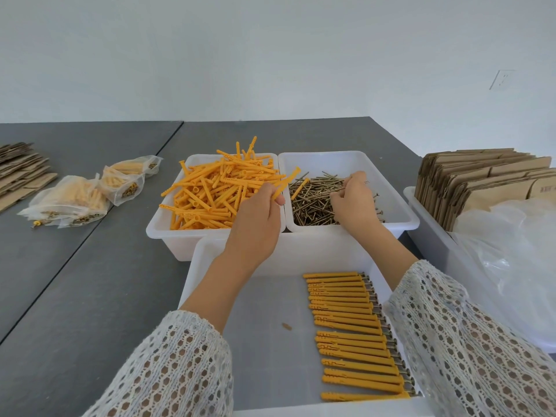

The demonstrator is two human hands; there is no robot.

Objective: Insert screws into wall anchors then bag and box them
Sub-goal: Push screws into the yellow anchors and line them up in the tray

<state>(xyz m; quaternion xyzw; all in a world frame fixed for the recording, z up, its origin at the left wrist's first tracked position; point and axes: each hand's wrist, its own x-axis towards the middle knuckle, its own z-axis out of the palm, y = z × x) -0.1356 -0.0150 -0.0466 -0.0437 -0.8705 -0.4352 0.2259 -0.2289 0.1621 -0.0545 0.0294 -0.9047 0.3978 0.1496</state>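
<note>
Bins: 3 white, centre frame. Left hand (258, 218) grips 1 anchor (287, 183); right hand (353, 200) pinches screws (316, 200); 3 filled bags (90, 194) left.

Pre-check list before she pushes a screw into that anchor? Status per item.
1. Anchor in left hand: ok, yellow anchor pinched, tip over the screw bin.
2. Single screw in right hand: cannot tell, fingers are curled in the screw pile.
3. Anchor's open end facing the right hand: cannot tell.
4. Room in the near tray: ok, assembled row sits on its right side only.
5. Anchor bin stocked: ok.
</note>
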